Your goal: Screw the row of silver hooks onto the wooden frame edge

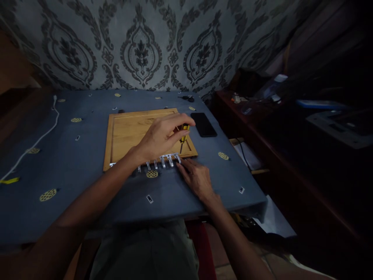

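Note:
A framed wooden board (131,128) lies flat on the table. Along its near edge runs a metal hook rack (170,158) with several hooks pointing toward me. My left hand (159,136) reaches over the board, its fingers closed round the yellow and black handle of a screwdriver (183,137). The screwdriver stands nearly upright, its shaft pointing down at the rack's right end; the exact contact of the tip is too small to make out. My right hand (198,179) rests at the board's near right corner, fingertips closed on the end of the rack.
A black phone (204,125) lies right of the board. Dark keys (188,98) are near the table's far edge. A white cable (43,136) trails down the left side of the blue tablecloth (87,202). A dark side desk with a plastic bottle (272,86) stands to the right.

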